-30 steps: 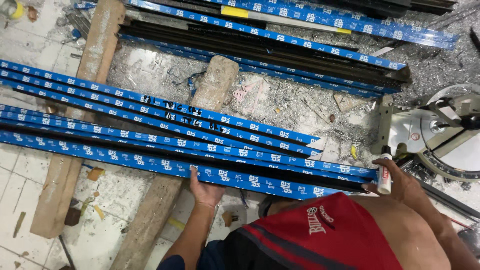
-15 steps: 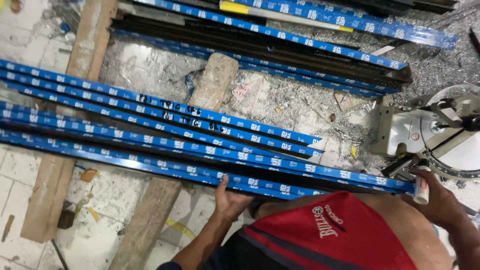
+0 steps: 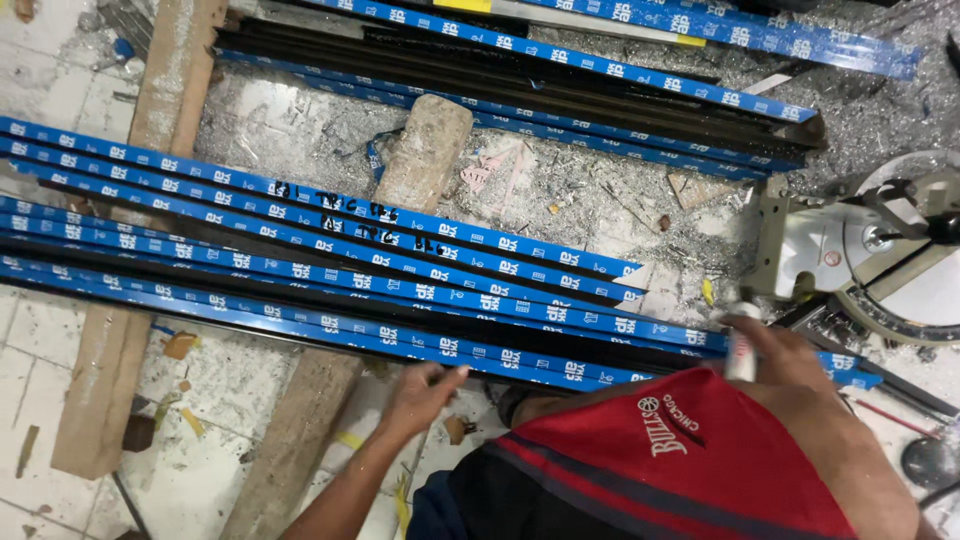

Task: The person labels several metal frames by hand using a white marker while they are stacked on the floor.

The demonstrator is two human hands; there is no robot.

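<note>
The person's left hand [image 3: 425,395] lies with fingers spread and loosely bent against the near edge of the nearest blue bar [image 3: 330,330], holding nothing; the flat touch looks suited to steadying or nudging the long bar rather than lifting it. The right hand [image 3: 775,350], at about three o'clock from the left, is closed around a small white marker [image 3: 741,350] held upright, its tip toward the bar's end, a grip that would fit writing on the blue film. That bar belongs to a bundle of blue bars [image 3: 300,240] running from nine o'clock down toward four o'clock. They rest across wooden planks [image 3: 175,75], probably to keep them off the tiled floor [image 3: 50,330] and level for handling. A stone block [image 3: 425,150] lies at twelve o'clock from the left hand. More bars [image 3: 560,95] lie toward one o'clock. A saw [image 3: 880,250] stands at two o'clock, with metal shavings [image 3: 580,190] scattered beside it.
</note>
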